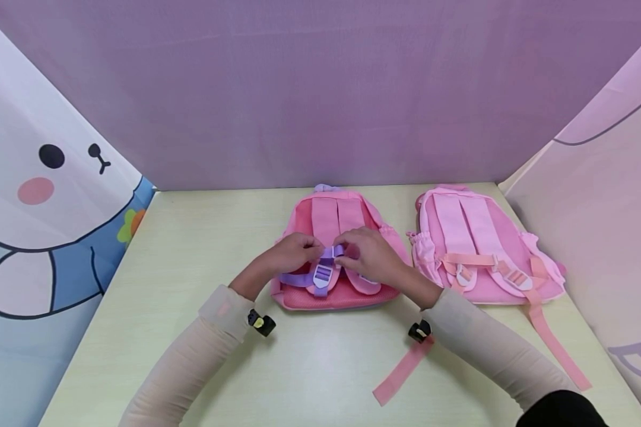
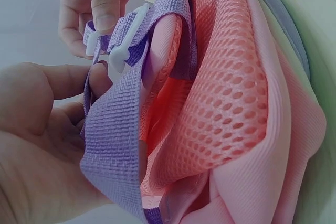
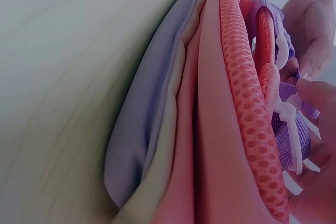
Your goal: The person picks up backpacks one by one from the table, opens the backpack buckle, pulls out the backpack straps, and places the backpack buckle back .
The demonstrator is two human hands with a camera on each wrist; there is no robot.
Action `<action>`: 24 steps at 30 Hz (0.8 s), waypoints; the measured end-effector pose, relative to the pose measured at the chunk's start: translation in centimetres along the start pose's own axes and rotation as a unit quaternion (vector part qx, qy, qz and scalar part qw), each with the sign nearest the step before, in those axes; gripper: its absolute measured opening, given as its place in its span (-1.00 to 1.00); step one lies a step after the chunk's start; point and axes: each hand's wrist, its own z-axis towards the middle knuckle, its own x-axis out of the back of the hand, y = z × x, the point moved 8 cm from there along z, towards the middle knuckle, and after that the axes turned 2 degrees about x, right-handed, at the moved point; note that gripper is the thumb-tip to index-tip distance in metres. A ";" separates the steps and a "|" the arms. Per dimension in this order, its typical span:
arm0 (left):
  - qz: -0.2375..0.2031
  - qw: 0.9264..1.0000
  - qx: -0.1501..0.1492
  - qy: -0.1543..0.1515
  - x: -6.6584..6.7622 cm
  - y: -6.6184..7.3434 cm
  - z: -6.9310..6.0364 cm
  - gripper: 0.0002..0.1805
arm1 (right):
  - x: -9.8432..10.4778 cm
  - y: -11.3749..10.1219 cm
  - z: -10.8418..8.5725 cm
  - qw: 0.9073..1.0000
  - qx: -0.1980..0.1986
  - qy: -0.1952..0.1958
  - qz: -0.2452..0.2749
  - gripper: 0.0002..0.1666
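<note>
A pink backpack [image 1: 360, 299] lies on the table with its mesh back and shoulder straps up. Across its lower part runs a purple webbing strap [image 2: 113, 145], threaded through a white ladder-lock buckle [image 1: 323, 276] at the left shoulder strap. My left hand [image 1: 294, 252] pinches the purple webbing from the left, thumb and fingertips close to a small white slider [image 2: 93, 43]. From the other side, my right hand [image 1: 371, 255] pinches the webbing at that slider. A second white buckle [image 3: 289, 135] sits below the right hand, partly covered by it in the head view.
Another pink backpack [image 1: 494, 237] lies at the right, with peach webbing [image 1: 547, 326] trailing off its lower edge. A peach strap end [image 1: 403, 370] lies on the table [image 1: 299, 373], partly hidden by the right wrist. A purple wall [image 1: 326, 95] stands behind.
</note>
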 end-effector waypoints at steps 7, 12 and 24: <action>0.002 1.000 0.002 0.000 -0.1 -0.1 0.1 -0.75 | -0.1 0.1 -0.1 1.000 -0.002 -0.004 0.003 -0.67; 0.016 1.000 0.000 0.001 -0.1 -0.1 0.4 -0.73 | -0.1 0.2 -0.1 1.000 -0.009 -0.010 0.005 -0.66; 0.022 1.000 0.006 -0.003 -0.4 0.3 0.5 -0.71 | -0.2 0.1 0.1 1.000 -0.005 -0.010 0.006 -0.66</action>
